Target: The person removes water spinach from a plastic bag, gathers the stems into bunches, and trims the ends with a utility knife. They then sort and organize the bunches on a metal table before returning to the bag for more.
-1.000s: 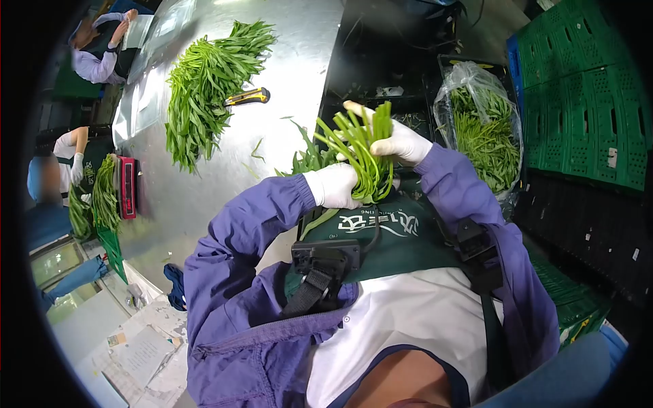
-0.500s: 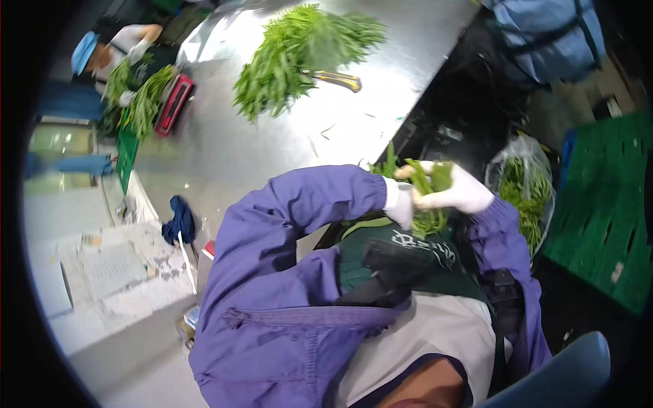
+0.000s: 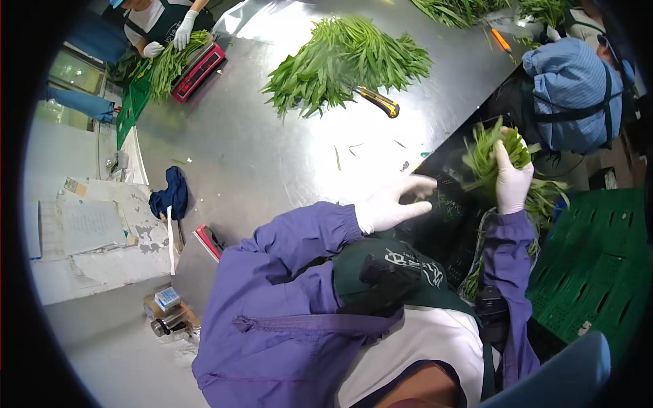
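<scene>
My right hand [image 3: 513, 178], in a white glove, is closed round a bunch of leafy greens [image 3: 484, 158] and holds it up at the right, beyond the table's edge. The leaves are partly blurred. My left hand [image 3: 398, 205], also gloved, is in front of my apron with thumb and fingers apart and nothing between them. Ahead of it on the steel table [image 3: 252, 156] lies a large pile of long-leaved greens [image 3: 347, 64]. A yellow and black utility knife [image 3: 377, 102] rests against the pile's near edge, its blade end among the leaves.
A co-worker's gloved hand [image 3: 186, 30] is over greens near a red device [image 3: 198, 73]. Another person in a blue checked cap [image 3: 575, 95] is at the right. An orange knife [image 3: 501, 41] lies at the far edge. Green crates [image 3: 592, 265] stand at the right, a dark cloth [image 3: 170, 192] lies left.
My hands have come apart. My right hand has moved up and right with the greens, while my left has let go and opened. The view has shifted too.
</scene>
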Available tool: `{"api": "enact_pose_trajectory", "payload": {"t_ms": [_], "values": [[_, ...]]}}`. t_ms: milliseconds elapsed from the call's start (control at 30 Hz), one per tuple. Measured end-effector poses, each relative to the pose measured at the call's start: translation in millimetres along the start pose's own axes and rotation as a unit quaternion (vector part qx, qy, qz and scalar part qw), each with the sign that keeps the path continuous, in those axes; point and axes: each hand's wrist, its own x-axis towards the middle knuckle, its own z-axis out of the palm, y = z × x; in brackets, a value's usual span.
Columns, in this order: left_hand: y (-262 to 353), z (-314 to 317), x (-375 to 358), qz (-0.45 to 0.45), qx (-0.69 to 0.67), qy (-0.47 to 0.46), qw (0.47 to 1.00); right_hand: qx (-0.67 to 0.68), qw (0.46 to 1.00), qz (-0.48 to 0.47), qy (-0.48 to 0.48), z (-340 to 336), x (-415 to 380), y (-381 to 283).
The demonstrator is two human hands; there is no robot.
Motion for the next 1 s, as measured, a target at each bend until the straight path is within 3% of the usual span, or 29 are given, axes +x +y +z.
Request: {"api": "enact_pose_trajectory", "payload": {"t_ms": [33,67,133,167,200,267,333,400,433,467,500,600,633,667,700,767,833,867,967,1000], "values": [[-15.2,5.0,0.5,-0.054,-0.158,-0.052,0.985,0.036,0.999,-0.03,0.003,29.2,-5.3,-17.7],[-23.6,2.0,2.4,-0.049,-0.162,-0.051,0.984,0.02,0.997,-0.069,-0.035,54.8,-12.7,-38.5],[-32.6,-3.7,10.5,-0.046,-0.474,-0.086,0.875,0.034,0.991,-0.072,-0.11,95.3,-31.9,-56.5],[-14.2,-11.2,5.5,0.045,-0.481,-0.085,0.872,0.011,0.977,-0.135,-0.163,108.4,-38.7,-48.7],[8.5,-20.9,1.0,0.058,-0.514,0.002,0.856,-0.011,0.954,-0.222,-0.201,123.7,-45.7,-44.6],[-6.6,-45.2,-6.1,0.101,-0.616,0.029,0.781,0.117,0.914,-0.298,-0.248,160.0,-59.8,-34.5],[-10.3,-70.0,-16.3,0.147,-0.646,0.128,0.738,0.236,0.932,-0.101,-0.257,181.3,-79.8,-37.6],[-13.6,-86.8,-33.2,0.177,-0.699,0.19,0.666,0.294,0.914,-0.039,-0.275,201.1,-86.3,-34.8],[-26.6,-98.0,-39.7,0.198,-0.732,0.175,0.628,0.322,0.9,-0.02,-0.292,211.9,-87.3,-31.3],[-33.3,-106.6,-45.1,0.203,-0.733,0.183,0.623,0.348,0.886,0.0,-0.308,222.8,-87.5,-29.1],[-38.3,-114.0,-50.6,0.219,-0.751,0.174,0.599,0.253,0.89,-0.084,-0.369,231.8,-82.1,-29.1],[-45.9,-133.3,-68.0,0.227,-0.785,0.16,0.553,0.167,0.856,-0.238,-0.428,262.2,-86.7,-34.2],[-50.1,-137.8,-73.1,0.248,-0.815,0.11,0.512,0.162,0.85,-0.251,-0.434,269.8,-92.1,-28.8],[-55.3,-141.5,-77.7,0.267,-0.84,0.057,0.469,0.144,0.815,-0.251,-0.503,272.4,-92.6,-24.4],[-60.5,-144.0,-82.4,0.273,-0.836,0.11,0.463,0.105,0.791,-0.283,-0.532,279.9,-87.4,-30.0],[-81.3,-158.8,-89.2,0.302,-0.844,0.059,0.44,0.065,0.763,-0.312,-0.562,293.2,-77.8,-34.6],[-94.7,-180.8,-102.2,0.285,-0.839,0.02,0.463,-0.049,0.773,-0.251,-0.581,296.8,-66.9,-29.8],[-79.0,-181.6,-107.5,0.281,-0.849,0.043,0.445,-0.045,0.77,-0.25,-0.586,299.1,-58.8,-24.4],[-90.6,-183.4,-114.3,0.268,-0.837,0.08,0.47,-0.116,0.786,-0.239,-0.559,310.6,-38.1,-11.4],[-91.8,-181.3,-115.4,0.24,-0.83,0.125,0.488,-0.102,0.815,-0.209,-0.53,314.3,-33.9,-15.0]]}}
